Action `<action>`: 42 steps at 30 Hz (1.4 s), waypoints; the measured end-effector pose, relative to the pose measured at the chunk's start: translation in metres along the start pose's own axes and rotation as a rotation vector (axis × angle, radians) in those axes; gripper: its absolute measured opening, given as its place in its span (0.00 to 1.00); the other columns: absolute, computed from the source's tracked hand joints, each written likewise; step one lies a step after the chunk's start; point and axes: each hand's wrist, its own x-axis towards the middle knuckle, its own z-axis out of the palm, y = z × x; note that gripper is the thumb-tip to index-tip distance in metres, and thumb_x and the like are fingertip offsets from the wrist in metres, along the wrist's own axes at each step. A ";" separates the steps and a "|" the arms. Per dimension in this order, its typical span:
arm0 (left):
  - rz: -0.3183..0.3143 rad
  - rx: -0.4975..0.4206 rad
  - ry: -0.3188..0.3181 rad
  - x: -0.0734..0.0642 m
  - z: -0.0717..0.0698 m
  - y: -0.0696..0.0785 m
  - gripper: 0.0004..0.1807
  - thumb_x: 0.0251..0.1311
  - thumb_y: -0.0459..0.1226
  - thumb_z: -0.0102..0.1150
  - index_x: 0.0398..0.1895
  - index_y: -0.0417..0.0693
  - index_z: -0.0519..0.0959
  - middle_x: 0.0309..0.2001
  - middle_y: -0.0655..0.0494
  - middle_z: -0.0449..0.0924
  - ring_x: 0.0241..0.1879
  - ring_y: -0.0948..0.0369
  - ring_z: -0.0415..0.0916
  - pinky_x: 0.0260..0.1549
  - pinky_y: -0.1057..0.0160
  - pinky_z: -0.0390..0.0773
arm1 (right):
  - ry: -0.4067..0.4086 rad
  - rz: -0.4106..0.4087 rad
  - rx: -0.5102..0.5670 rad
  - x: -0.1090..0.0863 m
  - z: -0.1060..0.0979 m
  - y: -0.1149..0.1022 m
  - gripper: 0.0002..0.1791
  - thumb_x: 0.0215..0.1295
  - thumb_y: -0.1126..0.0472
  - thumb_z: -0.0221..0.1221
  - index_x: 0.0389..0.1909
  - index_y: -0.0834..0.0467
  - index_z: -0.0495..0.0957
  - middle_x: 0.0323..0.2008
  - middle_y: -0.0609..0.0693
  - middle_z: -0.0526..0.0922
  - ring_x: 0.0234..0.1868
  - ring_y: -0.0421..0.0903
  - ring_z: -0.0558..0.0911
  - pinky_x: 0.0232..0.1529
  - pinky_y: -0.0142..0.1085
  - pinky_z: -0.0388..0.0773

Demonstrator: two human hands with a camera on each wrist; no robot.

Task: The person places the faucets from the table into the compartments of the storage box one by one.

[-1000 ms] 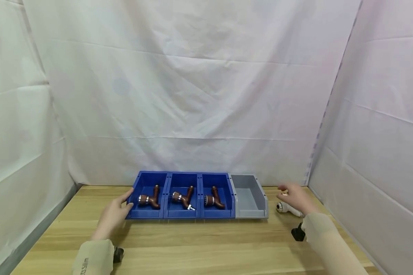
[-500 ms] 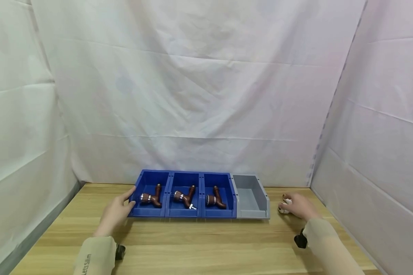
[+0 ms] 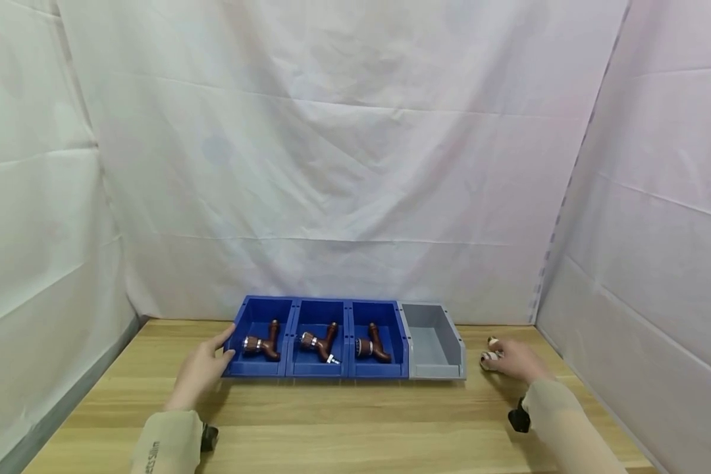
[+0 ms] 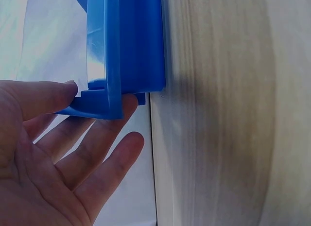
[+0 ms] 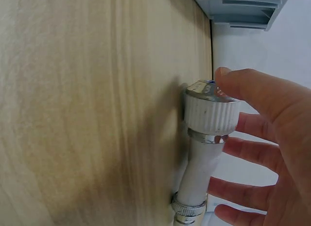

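Note:
My left hand (image 3: 198, 370) pinches the outer left rim of the leftmost blue bin (image 3: 251, 370). In the left wrist view, the thumb lies on one side of the rim and fingers on the other. At the right, my right hand (image 3: 520, 360) holds a white tap (image 5: 212, 115) lying on the table. Its thumb is at the chrome end of the ribbed knob, while the fingers lie along the far side. In the head view the hand hides most of that tap. Brown taps lie one per blue bin: left tap (image 3: 266, 345), middle tap (image 3: 322, 343), right tap (image 3: 374, 345).
A grey bin (image 3: 431, 339) adjoins the blue row on its right, with nothing in it. The wooden table (image 3: 355, 428) runs in front of the bins. White cloth (image 3: 343, 164) hangs behind and at both sides.
My right hand has come down over the white tap and taken hold of it. The left hand keeps its place on the bin. The head view has shifted slightly.

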 end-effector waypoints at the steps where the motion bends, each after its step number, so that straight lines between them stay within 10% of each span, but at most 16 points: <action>1: 0.002 -0.009 0.001 0.000 0.000 0.000 0.29 0.68 0.34 0.52 0.72 0.44 0.62 0.66 0.31 0.61 0.42 0.41 0.77 0.35 0.49 0.75 | 0.001 -0.002 -0.001 0.000 0.001 0.001 0.27 0.57 0.52 0.67 0.51 0.67 0.79 0.50 0.66 0.80 0.49 0.64 0.79 0.48 0.59 0.72; 6: -0.009 -0.051 -0.005 0.000 0.001 -0.001 0.30 0.68 0.33 0.51 0.73 0.44 0.61 0.67 0.31 0.60 0.16 0.59 0.64 0.18 0.59 0.67 | 0.009 0.008 0.010 -0.002 0.004 0.002 0.28 0.55 0.52 0.67 0.53 0.67 0.78 0.51 0.66 0.80 0.49 0.64 0.79 0.48 0.59 0.72; 19: -0.026 -0.055 -0.020 0.001 0.003 -0.004 0.30 0.69 0.35 0.51 0.74 0.47 0.60 0.67 0.30 0.58 0.14 0.60 0.58 0.16 0.59 0.64 | 0.010 0.034 -0.016 -0.004 0.005 0.003 0.29 0.56 0.49 0.67 0.49 0.69 0.80 0.49 0.67 0.80 0.47 0.64 0.79 0.48 0.59 0.72; 25: -0.023 -0.022 -0.019 0.001 0.002 -0.003 0.30 0.69 0.36 0.51 0.73 0.47 0.60 0.68 0.33 0.60 0.32 0.49 0.75 0.25 0.57 0.68 | 0.011 0.038 -0.025 -0.005 0.003 0.003 0.32 0.55 0.47 0.67 0.51 0.70 0.79 0.53 0.73 0.74 0.51 0.70 0.75 0.50 0.61 0.69; 42: 0.007 0.007 -0.006 0.001 0.000 -0.002 0.30 0.68 0.35 0.52 0.73 0.45 0.60 0.66 0.33 0.62 0.60 0.34 0.64 0.48 0.36 0.69 | -0.008 0.043 -0.010 -0.003 0.005 0.008 0.32 0.57 0.48 0.66 0.51 0.72 0.78 0.51 0.72 0.76 0.52 0.70 0.74 0.51 0.61 0.68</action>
